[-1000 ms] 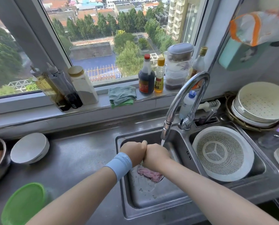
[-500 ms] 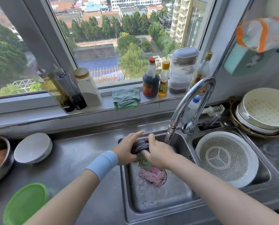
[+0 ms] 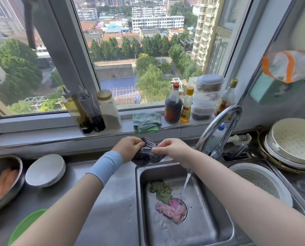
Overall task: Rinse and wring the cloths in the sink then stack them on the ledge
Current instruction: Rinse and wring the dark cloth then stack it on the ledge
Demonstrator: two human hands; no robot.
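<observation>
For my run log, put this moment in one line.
left hand: grips dark crumpled cloth | right hand: pinches it | steel sink: green cloth, pink cloth | metal tap: running | window ledge: folded teal cloths

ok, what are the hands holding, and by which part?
Both hold the dark cloth, bunched between them: the left hand grips its left end, and the right hand pinches its right edge with the fingers.

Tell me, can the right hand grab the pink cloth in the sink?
Probably not yet: the right hand is busy pinching the dark cloth with the left hand. Nothing covers the pink cloth below, so it could after letting go.
</observation>
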